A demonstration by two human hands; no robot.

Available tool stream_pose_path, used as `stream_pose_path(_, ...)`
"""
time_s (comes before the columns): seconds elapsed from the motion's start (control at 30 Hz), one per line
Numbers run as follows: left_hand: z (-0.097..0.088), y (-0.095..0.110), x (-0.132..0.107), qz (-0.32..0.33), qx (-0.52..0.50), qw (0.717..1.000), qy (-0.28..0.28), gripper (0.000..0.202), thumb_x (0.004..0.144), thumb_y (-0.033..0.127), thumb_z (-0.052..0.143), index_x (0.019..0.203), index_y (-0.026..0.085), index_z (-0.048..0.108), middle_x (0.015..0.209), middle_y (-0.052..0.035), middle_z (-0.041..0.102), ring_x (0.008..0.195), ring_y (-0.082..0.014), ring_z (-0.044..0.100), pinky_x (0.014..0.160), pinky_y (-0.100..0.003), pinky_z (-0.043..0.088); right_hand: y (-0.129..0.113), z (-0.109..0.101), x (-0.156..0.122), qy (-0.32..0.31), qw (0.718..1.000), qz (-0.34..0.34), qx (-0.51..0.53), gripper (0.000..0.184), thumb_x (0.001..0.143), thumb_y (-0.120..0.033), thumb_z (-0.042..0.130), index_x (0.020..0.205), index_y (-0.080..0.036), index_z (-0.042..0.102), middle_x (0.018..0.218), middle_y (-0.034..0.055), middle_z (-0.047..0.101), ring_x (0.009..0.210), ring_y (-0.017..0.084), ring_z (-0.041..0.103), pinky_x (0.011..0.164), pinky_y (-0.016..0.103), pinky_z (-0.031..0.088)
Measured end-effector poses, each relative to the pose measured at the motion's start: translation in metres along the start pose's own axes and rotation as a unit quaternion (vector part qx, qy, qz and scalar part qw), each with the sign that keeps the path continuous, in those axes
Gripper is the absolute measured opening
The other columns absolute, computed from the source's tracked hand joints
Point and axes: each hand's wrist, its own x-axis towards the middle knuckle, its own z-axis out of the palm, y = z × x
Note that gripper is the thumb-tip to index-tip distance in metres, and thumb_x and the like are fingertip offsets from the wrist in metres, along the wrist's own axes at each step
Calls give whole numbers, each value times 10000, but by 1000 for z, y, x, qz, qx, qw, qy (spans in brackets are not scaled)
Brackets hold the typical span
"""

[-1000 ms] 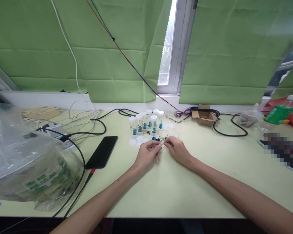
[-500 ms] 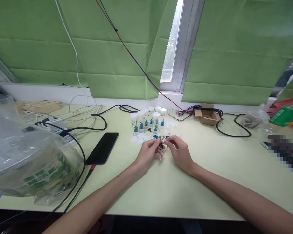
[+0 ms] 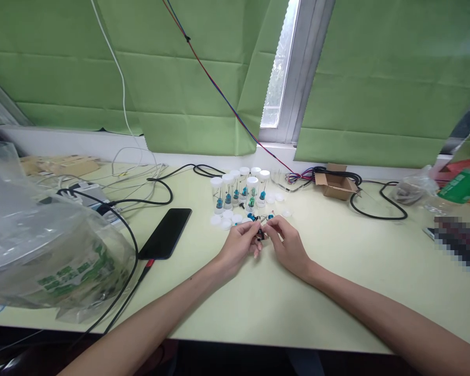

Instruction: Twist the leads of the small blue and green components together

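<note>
My left hand (image 3: 241, 244) is closed in a pinch around a small black part (image 3: 260, 235), whose kind is too small to make out. Against it, the fingertips of my right hand (image 3: 288, 243) are pinched together; whatever they grip is hidden. Just beyond my fingers lie small blue pieces (image 3: 271, 216) with thin metal pins. Behind them stand several clear vials with white caps (image 3: 252, 194), holding blue or green pieces on thin stems. Loose white caps (image 3: 226, 223) lie at the left of my fingers, and a tiny black piece (image 3: 242, 205) sits among the vials.
A black phone (image 3: 165, 234) with a cable lies left of my hands. At far left bulges a clear plastic bag (image 3: 62, 250). Black cables (image 3: 152, 201) cross the back. An opened cardboard box (image 3: 336, 185) and a green-labelled bottle (image 3: 460, 186) are on the right.
The view has shifted slightly, so the scene sits a little differently in the picture. Both hands stay pinched together at the black part, with barely any finger movement.
</note>
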Motion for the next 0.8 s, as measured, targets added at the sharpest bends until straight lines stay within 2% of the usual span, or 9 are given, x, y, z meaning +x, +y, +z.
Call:
stream_pose_path(0.27,2,2,-1,-21,-32,999,-21,330,814,429,691,736,118,610,690,-11,585,391,-21,459,323,-150,274,2,1,-1,-7,1000,8,24,189,999,-288,433,833,-216,489,762,-7,516,669,139,543,669,286,465)
stream_pose_path(0.5,5,4,-3,-20,-15,999,-25,324,816,420,690,735,118,607,708,-10,576,403,-22,471,323,-147,259,4,1,0,-9,999,16,40,193,1007,-284,422,834,-212,472,769,-8,509,662,132,535,654,279,450)
stream_pose_path(0.6,5,4,-4,-12,5,1000,-27,325,833,427,670,745,119,618,714,-12,577,412,-28,477,332,-152,279,4,0,-1,-8,999,21,39,185,1007,-281,420,844,-211,473,772,-4,521,673,137,546,661,286,449)
stream_pose_path(0.8,6,5,-6,34,54,998,-28,337,852,448,640,766,122,640,746,-17,573,496,-67,538,403,-189,406,4,-2,-2,2,999,24,24,184,1003,-276,425,834,-212,463,758,-5,529,656,137,540,636,285,436)
